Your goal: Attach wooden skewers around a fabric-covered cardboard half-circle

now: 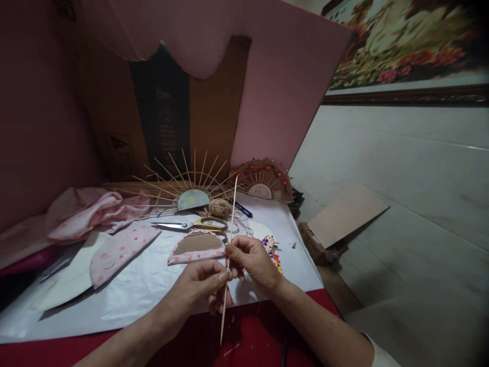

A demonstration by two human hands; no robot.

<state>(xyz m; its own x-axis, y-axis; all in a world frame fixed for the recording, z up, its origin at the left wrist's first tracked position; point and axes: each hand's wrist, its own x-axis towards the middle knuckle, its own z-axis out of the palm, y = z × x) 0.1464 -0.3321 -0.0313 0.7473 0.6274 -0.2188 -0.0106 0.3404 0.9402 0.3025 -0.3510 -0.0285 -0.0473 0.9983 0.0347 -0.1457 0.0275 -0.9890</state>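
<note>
A thin wooden skewer stands nearly upright between my hands, its pointed end low over the red cloth. My left hand pinches it below the middle. Just above, my right hand pinches the same skewer with thumb and finger. Behind my hands lies a cardboard half-circle edged with pink dotted fabric. Scissors with gold handles rest beyond it. Farther back is a pale green half-circle with skewers fanning out of it, beside a ball of twine.
Pink dotted fabric is bunched at the left, near a dotted half-circle. A decorated fan shape leans at the back right by a blue cutter. Large pink-and-brown cardboard rises behind the white sheet.
</note>
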